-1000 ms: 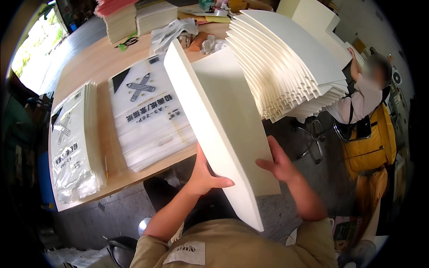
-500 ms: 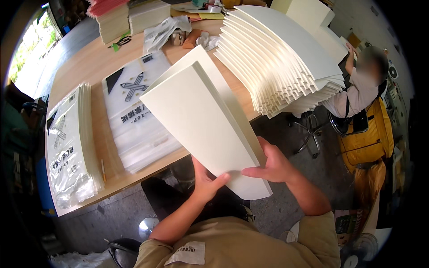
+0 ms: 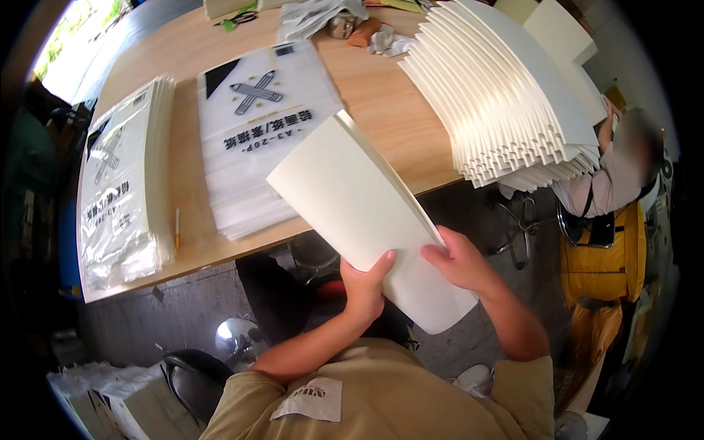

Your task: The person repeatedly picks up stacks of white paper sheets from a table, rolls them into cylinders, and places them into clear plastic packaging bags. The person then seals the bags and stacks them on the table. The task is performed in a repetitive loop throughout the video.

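Observation:
Between my hands is a folded sheaf of off-white paper (image 3: 359,213), tilted in front of the table's near edge. My left hand (image 3: 364,286) grips its left edge, thumb on top. On the right edge, my right hand (image 3: 463,262) clasps it with the thumb laid over the face; the fingers beneath are hidden. Just beyond the paper lies a pile of clear printed plastic bags (image 3: 264,139) with a crossed-pencil picture. Farther left, a stack of filled paper packs (image 3: 121,183) in clear plastic sits along the table's edge.
Fanned stacks of folded paper (image 3: 506,95) rise at the table's right. A thin orange-and-white stick (image 3: 177,229) lies near the packs. Scissors (image 3: 238,19) and crumpled plastic (image 3: 319,18) are at the back. A person (image 3: 623,158) sits at right by a yellow bag (image 3: 601,260).
The folded sheaf has closed flatter; its far end stood spread apart before. My hands still hold both edges. The view has shifted, so the table appears higher in the picture.

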Demonstrator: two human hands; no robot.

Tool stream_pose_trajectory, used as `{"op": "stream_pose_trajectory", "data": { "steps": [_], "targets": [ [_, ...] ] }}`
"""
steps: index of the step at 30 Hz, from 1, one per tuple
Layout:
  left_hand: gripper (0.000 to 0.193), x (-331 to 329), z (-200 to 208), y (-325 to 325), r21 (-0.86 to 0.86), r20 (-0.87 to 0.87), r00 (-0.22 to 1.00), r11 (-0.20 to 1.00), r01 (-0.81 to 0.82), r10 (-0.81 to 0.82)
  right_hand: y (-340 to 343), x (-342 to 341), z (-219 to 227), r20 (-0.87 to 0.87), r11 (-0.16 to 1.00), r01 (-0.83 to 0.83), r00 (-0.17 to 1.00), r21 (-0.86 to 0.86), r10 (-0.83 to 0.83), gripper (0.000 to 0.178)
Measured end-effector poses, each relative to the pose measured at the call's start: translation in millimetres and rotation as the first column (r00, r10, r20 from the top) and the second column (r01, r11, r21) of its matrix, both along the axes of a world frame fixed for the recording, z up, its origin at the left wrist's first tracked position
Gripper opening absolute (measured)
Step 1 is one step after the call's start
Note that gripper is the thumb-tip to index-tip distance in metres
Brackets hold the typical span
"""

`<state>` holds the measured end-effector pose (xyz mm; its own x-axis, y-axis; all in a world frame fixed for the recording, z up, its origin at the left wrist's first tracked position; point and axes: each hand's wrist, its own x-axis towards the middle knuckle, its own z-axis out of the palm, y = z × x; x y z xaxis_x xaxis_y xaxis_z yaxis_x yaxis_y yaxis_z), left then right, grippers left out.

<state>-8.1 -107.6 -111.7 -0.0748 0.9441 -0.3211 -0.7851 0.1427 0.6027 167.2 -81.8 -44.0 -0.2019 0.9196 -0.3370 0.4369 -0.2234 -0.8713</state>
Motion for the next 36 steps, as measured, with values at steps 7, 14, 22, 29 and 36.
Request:
{"op": "stream_pose_trajectory", "data": {
  "steps": [7,14,22,29,36],
  "targets": [
    [0.059,1,-7,-8,0.034,-0.105,0.992,0.997,0.074,-0.070,-11,0,-16,-0.168,0.998,0.066,0.984,-0.005,-0.066,0.025],
    [0.048,-109,12,22,0.270,-0.932,0.359,0.760,0.592,0.051,-12,56,-26,-0.494,0.963,0.219,0.827,-0.159,-0.270,0.027],
    [0.057,-195,-25,82,0.027,-0.732,-0.640,0.949,0.314,0.232,-38,72,-75,-0.691,0.939,0.284,0.639,-0.195,-0.337,0.037],
    [0.050,-177,-36,78,0.074,-0.702,-0.660,0.949,0.306,0.267,-32,65,-81,-0.703,0.945,0.246,0.632,-0.216,-0.325,0.035],
    [0.034,-173,-29,82,0.129,-0.752,-0.604,0.958,0.257,0.263,-28,59,-88,-0.706,0.944,0.256,0.627,-0.211,-0.328,0.033]
  ]
}}
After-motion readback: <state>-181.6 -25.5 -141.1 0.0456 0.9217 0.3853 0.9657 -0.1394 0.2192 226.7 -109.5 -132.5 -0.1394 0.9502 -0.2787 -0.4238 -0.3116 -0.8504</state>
